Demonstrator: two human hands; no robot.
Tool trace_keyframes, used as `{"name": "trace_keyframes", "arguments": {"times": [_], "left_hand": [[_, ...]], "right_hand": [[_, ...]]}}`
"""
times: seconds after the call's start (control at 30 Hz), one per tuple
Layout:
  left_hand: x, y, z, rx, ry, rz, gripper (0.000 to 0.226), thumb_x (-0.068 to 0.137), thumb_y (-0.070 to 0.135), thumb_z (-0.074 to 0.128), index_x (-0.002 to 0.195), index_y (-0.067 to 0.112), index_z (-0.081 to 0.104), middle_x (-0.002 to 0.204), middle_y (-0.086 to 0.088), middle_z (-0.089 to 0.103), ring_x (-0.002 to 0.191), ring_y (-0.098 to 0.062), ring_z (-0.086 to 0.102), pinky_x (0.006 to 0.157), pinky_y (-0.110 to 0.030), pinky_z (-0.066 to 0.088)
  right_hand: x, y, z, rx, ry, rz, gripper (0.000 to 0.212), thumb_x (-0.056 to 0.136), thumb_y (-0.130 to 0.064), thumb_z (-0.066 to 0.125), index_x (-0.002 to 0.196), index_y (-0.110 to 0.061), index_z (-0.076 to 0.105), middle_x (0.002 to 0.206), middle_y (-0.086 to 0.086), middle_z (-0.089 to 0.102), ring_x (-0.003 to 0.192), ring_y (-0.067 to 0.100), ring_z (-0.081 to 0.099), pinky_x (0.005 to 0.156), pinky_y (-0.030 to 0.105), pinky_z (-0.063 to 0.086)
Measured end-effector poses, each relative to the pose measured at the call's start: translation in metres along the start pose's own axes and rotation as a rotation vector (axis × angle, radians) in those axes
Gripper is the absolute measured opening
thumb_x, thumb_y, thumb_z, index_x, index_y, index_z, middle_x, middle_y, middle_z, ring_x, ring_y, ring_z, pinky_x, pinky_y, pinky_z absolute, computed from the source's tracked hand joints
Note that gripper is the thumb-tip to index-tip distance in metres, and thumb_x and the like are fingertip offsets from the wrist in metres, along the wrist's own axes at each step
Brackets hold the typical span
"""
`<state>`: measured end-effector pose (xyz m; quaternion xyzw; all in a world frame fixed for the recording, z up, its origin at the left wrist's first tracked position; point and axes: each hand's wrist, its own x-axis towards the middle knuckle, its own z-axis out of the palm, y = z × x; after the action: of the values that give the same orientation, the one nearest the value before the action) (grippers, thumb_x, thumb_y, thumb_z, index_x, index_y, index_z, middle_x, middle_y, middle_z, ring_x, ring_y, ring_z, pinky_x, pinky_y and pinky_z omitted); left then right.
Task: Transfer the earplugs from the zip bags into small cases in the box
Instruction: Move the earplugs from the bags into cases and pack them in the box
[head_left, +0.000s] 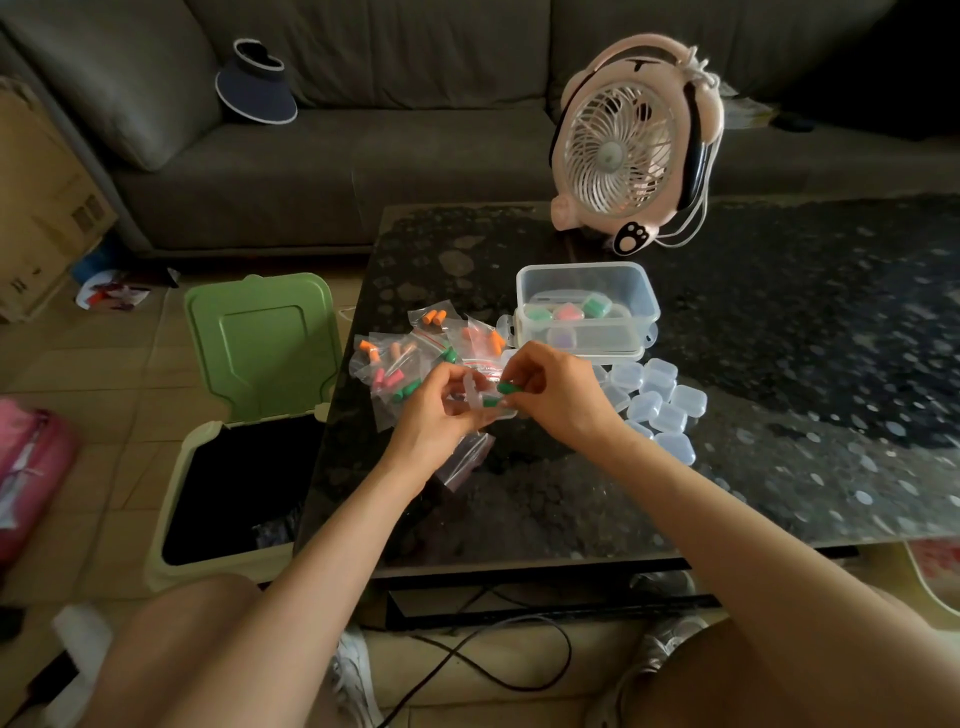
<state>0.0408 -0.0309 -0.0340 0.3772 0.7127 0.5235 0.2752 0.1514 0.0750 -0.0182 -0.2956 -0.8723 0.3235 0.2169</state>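
Both hands are over the near left part of the worktop (779, 364), which is a dark, glossy, speckled slab that looks like stone. The left hand (441, 410) has its fingers curled round one small case (483, 402) of clear hard plastic, square with rounded corners, and its lid stands open. The right hand (550, 395) pinches one green earplug (506, 387) between thumb and finger, just at the edge of this case. A second green plug (491, 401) seems to lie already inside it. Both plugs are short, soft-looking foam cylinders.

Behind the hands lies a pile of zip bags (410, 358) made of thin, wrinkled, transparent film. They overlap, so I cannot count them exactly. Inside them are orange, pink and green plugs. One flat bag (465, 460) lies under the left wrist, and it looks empty.

The box (644, 291) is rectangular, of clear plastic with rounded corners, without lid on top, and it stands just behind the right hand. In it I can see four filled cases (565, 312): two with green, one with pink and one with purple content.

To the right of the hands is a heap of empty cases (660, 400), about ten, of the same clear plastic.

At the far edge stands one round pink fan (623, 150) with a white grille. One bin with a green lid (260, 343) stands open on the tiled floor at the left
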Motion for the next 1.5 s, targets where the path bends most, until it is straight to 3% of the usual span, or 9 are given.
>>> {"name": "trace_keyframes", "arguments": {"times": [0.23,0.37,0.53,0.73,0.97,1.1,1.2,1.37,1.5], "left_hand": [[0.001,-0.001,0.000,0.003,0.028,0.020,0.039,0.076,0.015,0.075,0.110,0.013,0.056,0.105,0.013,0.059,0.105,-0.010,0.056,0.076,-0.014,0.045],[0.000,0.000,-0.001,-0.009,0.007,0.042,0.040,0.076,0.014,0.075,0.110,0.015,0.056,0.107,0.009,0.060,0.103,-0.009,0.058,0.076,-0.014,0.047],[0.001,-0.003,0.000,-0.005,-0.034,0.037,0.041,0.076,0.014,0.075,0.113,0.015,0.055,0.116,0.002,0.062,0.108,-0.014,0.059,0.089,-0.028,0.051],[0.000,0.000,-0.001,-0.047,-0.019,0.054,0.038,0.078,0.013,0.073,0.111,0.016,0.055,0.106,0.009,0.061,0.092,0.002,0.057,0.064,-0.006,0.047],[-0.001,0.001,-0.001,-0.075,-0.036,0.069,0.041,0.076,0.012,0.074,0.112,0.016,0.056,0.105,0.011,0.062,0.095,0.001,0.059,0.071,-0.005,0.048],[0.002,-0.002,-0.002,0.018,-0.019,0.075,0.039,0.079,0.013,0.073,0.114,0.023,0.058,0.115,0.005,0.062,0.104,-0.011,0.059,0.086,-0.026,0.052],[0.003,-0.003,-0.002,0.106,-0.010,0.140,0.041,0.076,0.013,0.075,0.114,0.021,0.061,0.117,0.005,0.060,0.103,-0.010,0.056,0.083,-0.020,0.050],[0.005,-0.005,0.001,0.171,-0.066,0.181,0.050,0.074,0.015,0.077,0.122,0.018,0.060,0.121,-0.001,0.056,0.110,-0.016,0.055,0.092,-0.028,0.049],[0.004,-0.005,0.002,0.115,0.025,0.143,0.044,0.082,0.026,0.069,0.123,0.018,0.055,0.116,0.004,0.056,0.100,-0.005,0.055,0.075,-0.009,0.045]], "right_hand": [[-0.003,-0.003,-0.002,-0.048,-0.071,-0.103,0.017,0.076,-0.008,0.076,0.093,-0.011,0.073,0.088,-0.003,0.057,0.069,0.000,0.050,0.065,0.001,0.041],[-0.002,0.000,-0.002,-0.069,-0.013,-0.068,0.016,0.081,-0.008,0.071,0.096,-0.013,0.074,0.092,-0.002,0.060,0.074,0.005,0.053,0.064,0.006,0.043],[-0.001,0.003,-0.003,-0.100,-0.012,-0.066,0.020,0.081,-0.013,0.072,0.100,-0.019,0.074,0.094,-0.002,0.058,0.077,0.006,0.050,0.067,0.013,0.040],[0.001,0.003,-0.004,-0.038,-0.004,-0.020,0.022,0.079,-0.010,0.073,0.099,-0.018,0.072,0.093,-0.001,0.058,0.078,0.008,0.053,0.067,0.014,0.044],[0.002,0.008,-0.005,-0.087,-0.045,0.027,0.012,0.084,-0.012,0.069,0.094,-0.017,0.074,0.097,0.005,0.065,0.084,0.015,0.061,0.077,0.028,0.052],[0.003,0.001,-0.007,0.306,-0.056,0.255,0.015,0.094,-0.010,0.056,0.105,-0.005,0.064,0.092,0.014,0.069,0.070,0.018,0.068,0.064,0.030,0.060],[0.000,-0.006,-0.014,0.646,-0.195,0.424,0.031,0.097,-0.029,0.051,0.112,-0.003,0.058,0.086,0.020,0.068,0.074,0.030,0.070,0.066,0.036,0.061],[-0.004,-0.006,-0.013,0.664,-0.273,0.393,0.027,0.086,-0.010,0.067,0.110,-0.005,0.056,0.085,0.016,0.067,0.063,0.019,0.069,0.059,0.027,0.058],[0.001,-0.004,-0.016,0.678,-0.100,0.399,0.033,0.081,0.004,0.067,0.111,-0.003,0.054,0.078,0.018,0.066,0.055,0.021,0.067,0.055,0.030,0.058]]}}
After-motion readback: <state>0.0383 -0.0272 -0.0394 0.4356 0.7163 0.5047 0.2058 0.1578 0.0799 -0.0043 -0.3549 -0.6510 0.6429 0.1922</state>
